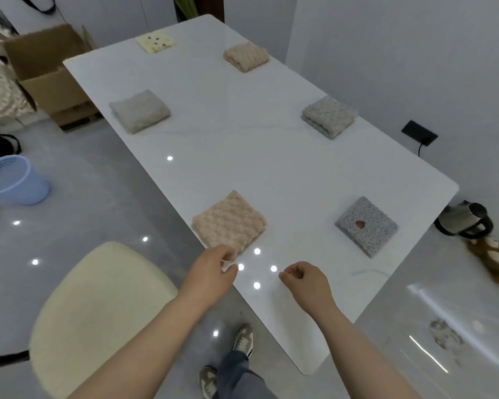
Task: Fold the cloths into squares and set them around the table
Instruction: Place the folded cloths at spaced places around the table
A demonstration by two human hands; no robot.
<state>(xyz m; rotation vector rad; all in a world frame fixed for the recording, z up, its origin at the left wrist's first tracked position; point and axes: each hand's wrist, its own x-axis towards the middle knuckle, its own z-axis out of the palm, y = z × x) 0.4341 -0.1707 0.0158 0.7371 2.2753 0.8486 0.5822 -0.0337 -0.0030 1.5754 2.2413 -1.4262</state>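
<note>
- Six folded squares lie on the bench (242,174), three along each long side and well apart. The pink cloth (228,221) and speckled cloth (366,226) are nearest, the pale cloth (139,110) and grey cloth (327,116) midway, and the yellow cloth (155,43) and beige cloth (246,56) at the far end.
- The left hand (213,264) hovers at the pink cloth's near corner, fingers loosely curled and holding nothing. It may be brushing that corner, though the view does not settle it.
- The right hand (303,279) hangs over bare bench, loosely curled and empty.
- The cloths look light, soft and plush. The thick ones would likely spring open if lifted by one corner, so a pinch through all layers at two opposite edges seems safest.
- The glossy bench probably lets them slide under a push.
- The box (45,67) and the blue bin (12,180) stand open on the floor; what either holds is out of sight.
</note>
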